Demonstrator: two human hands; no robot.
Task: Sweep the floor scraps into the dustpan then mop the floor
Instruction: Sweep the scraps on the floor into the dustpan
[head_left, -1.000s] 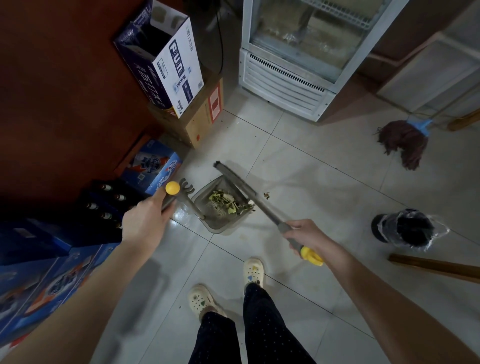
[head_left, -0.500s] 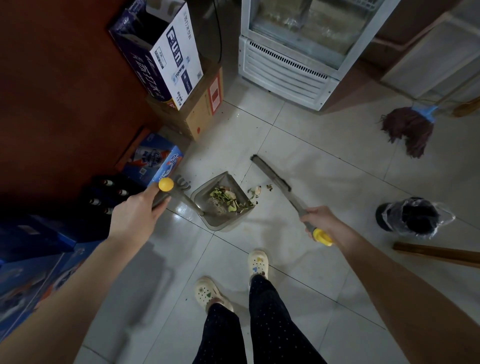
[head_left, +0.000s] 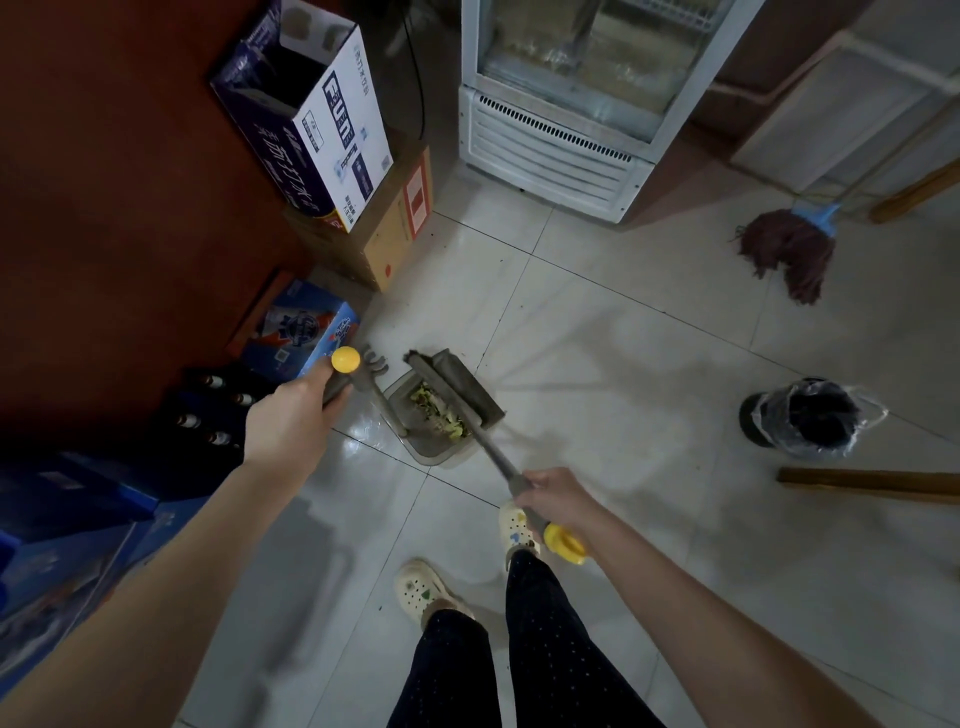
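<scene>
A grey dustpan (head_left: 435, 451) stands on the tiled floor ahead of my feet, with yellow-green scraps (head_left: 439, 413) lying inside it. My left hand (head_left: 293, 415) grips the dustpan's upright grey handle (head_left: 358, 376), which ends in a yellow knob. My right hand (head_left: 556, 499) holds the grey broom (head_left: 457, 395) by its shaft, near the yellow end cap. The broom head lies across the open mouth of the dustpan, over the scraps. A mop (head_left: 789, 252) with a dark red string head and blue socket rests on the floor at the upper right.
A white glass-door fridge (head_left: 556, 140) stands ahead. Stacked cardboard boxes (head_left: 332, 135) and blue drink cartons (head_left: 306, 330) line the left wall, with bottles (head_left: 213, 410) beside them. A black bin with a plastic liner (head_left: 810, 421) and a wooden stick (head_left: 872, 480) are at the right.
The broom head has swung left from the floor right of the dustpan to over its mouth. The loose scraps beside the pan are no longer on the floor.
</scene>
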